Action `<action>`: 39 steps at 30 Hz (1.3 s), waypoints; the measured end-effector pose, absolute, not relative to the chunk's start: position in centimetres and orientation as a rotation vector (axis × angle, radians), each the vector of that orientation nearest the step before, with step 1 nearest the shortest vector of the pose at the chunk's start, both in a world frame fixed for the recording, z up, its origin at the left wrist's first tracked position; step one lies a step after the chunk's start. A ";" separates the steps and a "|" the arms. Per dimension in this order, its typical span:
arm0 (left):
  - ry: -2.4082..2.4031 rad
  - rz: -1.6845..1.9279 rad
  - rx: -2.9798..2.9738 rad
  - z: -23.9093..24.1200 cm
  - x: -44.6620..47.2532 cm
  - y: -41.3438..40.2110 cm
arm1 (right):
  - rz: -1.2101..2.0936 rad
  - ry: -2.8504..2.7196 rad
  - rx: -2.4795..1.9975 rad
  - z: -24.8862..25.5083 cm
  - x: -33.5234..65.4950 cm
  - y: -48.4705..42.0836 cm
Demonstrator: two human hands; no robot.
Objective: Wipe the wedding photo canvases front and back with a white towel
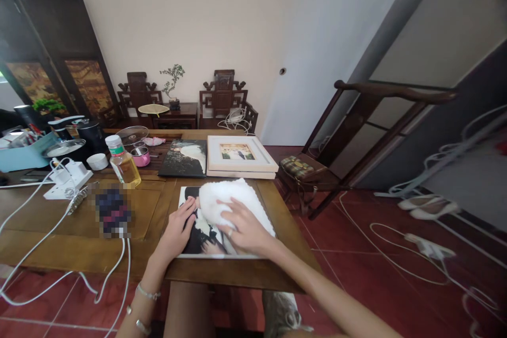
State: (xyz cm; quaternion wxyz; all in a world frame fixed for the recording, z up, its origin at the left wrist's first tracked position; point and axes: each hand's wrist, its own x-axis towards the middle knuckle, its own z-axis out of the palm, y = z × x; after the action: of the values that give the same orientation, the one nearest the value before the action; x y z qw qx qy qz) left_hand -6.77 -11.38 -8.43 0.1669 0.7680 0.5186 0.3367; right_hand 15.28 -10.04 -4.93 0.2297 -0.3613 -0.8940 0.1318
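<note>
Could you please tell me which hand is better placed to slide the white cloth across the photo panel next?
Probably the right: the right hand rests on the white cloth, which lies over the photo panel. The left hand rests at the panel's left side, better placed to steady it.

a white, bunched cloth (pixel 247 193) looks fluffy and matt; the long brown wooden table (pixel 156 206) looks smooth, with a soft gloss.

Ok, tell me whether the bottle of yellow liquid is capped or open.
Capped: a white cap sits on top of the bottle; how tightly it is screwed on, I cannot tell.
</note>
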 end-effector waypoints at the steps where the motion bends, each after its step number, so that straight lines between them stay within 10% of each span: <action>1: 1.473 0.965 2.182 -8.5 -6.8 -11.4 | 0.399 -2.481 -0.954 -4.8 15.6 -11.4; 10: 1.477 0.965 2.201 -9.0 -6.8 -11.3 | 0.923 -2.528 -1.103 -2.4 21.1 -14.8; 39: 0.910 1.760 1.058 5.2 -3.0 -17.5 | -0.088 -2.307 -0.706 -3.1 14.5 -15.3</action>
State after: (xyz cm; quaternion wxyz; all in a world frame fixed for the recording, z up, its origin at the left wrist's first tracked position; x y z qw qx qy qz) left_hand -3.05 -17.55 5.17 0.4327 0.4247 0.3653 0.7064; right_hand 14.51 -15.27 -3.09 0.3557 -0.2734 -0.8930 -0.0342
